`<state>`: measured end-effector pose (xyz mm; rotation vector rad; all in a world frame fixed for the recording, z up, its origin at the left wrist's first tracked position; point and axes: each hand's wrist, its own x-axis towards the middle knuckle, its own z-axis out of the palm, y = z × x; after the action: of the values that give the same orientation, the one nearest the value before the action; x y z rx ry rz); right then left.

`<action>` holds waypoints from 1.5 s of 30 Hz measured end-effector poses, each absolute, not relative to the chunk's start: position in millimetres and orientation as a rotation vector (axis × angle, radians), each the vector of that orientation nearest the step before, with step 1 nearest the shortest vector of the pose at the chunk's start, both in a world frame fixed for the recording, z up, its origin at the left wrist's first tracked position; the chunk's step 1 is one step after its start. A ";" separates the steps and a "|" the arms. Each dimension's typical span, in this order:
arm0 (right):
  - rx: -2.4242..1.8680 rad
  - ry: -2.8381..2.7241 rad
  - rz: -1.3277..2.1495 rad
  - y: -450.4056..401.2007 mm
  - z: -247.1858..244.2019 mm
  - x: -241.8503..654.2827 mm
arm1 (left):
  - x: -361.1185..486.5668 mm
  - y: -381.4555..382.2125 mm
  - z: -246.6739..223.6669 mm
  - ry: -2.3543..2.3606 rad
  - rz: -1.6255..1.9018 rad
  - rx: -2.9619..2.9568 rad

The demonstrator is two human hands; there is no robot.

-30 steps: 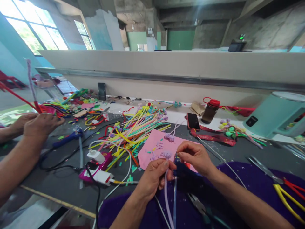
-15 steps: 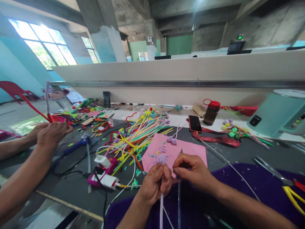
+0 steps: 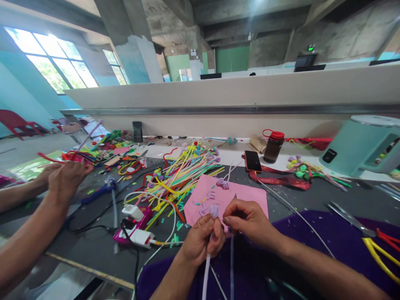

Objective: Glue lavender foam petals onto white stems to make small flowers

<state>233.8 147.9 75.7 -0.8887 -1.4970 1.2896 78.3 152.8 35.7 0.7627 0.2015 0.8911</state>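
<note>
One lilac flower head [image 3: 214, 210], over the pink sheet [image 3: 251, 198], looks narrower than a second ago, apparently being gathered; the left hand [image 3: 202, 238] grips its stem [image 3: 206, 268], the right hand [image 3: 250, 217] curls beside, its hold unclear.

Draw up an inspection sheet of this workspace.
Surface: dark tabletop, littered with cut scraps; pink sheet on it.
Job's things: lilac fuzzy piece, its stem running down below the left hand; similar lilac piece on the pink sheet.
Clutter: coloured stems heaped beyond; phone and red-capped bottle farther right.
Grip: left hand closed on the stem; right hand beside it, fingers curled, contents unclear.
Cables: white cable and black cable by the magenta power strip.
Surroundings: another person's hands at left; red chair and windows beyond.
</note>
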 end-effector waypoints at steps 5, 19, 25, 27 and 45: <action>-0.874 -1.498 1.312 146.8 74.4 232.6 | 76.2 152.1 36.5 0.124 0.896 0.676; -1.014 -1.669 1.389 135.6 59.1 217.8 | 80.1 156.7 45.5 0.649 1.220 0.778; -1.104 -1.675 1.211 144.3 50.5 217.3 | 81.3 156.8 39.6 0.803 1.206 0.836; -1.111 -1.685 1.163 145.8 49.7 218.0 | 81.5 157.5 37.8 0.834 1.210 0.861; -1.005 -1.474 1.424 150.6 52.9 217.5 | 84.8 158.7 38.8 0.844 1.083 0.751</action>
<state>217.5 150.6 52.9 -1.0049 -1.4744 1.4235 84.8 158.7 38.8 0.7506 0.8442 1.0828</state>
